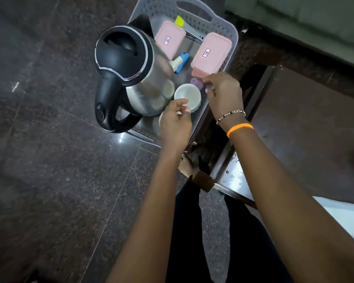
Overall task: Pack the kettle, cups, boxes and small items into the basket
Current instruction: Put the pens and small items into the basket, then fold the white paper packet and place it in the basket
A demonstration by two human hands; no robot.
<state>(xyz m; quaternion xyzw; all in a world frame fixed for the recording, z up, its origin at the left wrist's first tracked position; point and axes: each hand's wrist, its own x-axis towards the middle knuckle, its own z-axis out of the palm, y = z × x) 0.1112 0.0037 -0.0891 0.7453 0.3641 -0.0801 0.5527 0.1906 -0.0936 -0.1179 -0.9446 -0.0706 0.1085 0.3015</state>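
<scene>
Hovering over the near end of the grey perforated basket (223, 27), both hands work around the white cup (188, 96). Left hand (175, 121) has fingers loosely curled, thumb and forefinger just at the cup's near rim; cannot tell whether they pinch the rim or only brush it, and a pale edge under the palm may be a second cup, too hidden to call. Right hand (223, 92) is bent at the wrist, fingertips drawn together near the corner of the nearer pink box (212, 54) and a small purple item (196, 82); whether anything is held there is not visible. Kettle (131, 76) stands upright in the basket's left half, handle toward the person, taking most of the width, likely set first as the bulkiest piece so the rest fits around it. Cup sits upright, touching or just beside the kettle's steel wall, in the gap between kettle and basket's right wall. Farther pink box (170, 40) leans tilted toward the far end; a blue-and-white tube-like item (180, 62) lies between the two boxes; a yellow-green piece (179, 21) rests by the far handle slot. Judgement: packing is nearly done, hands now nudging small pieces into leftover gaps. Basket sits on the dark polished floor (49, 160), beside a dark wooden furniture frame (260, 94). Risk: cup could tip against the kettle if jostled.
</scene>
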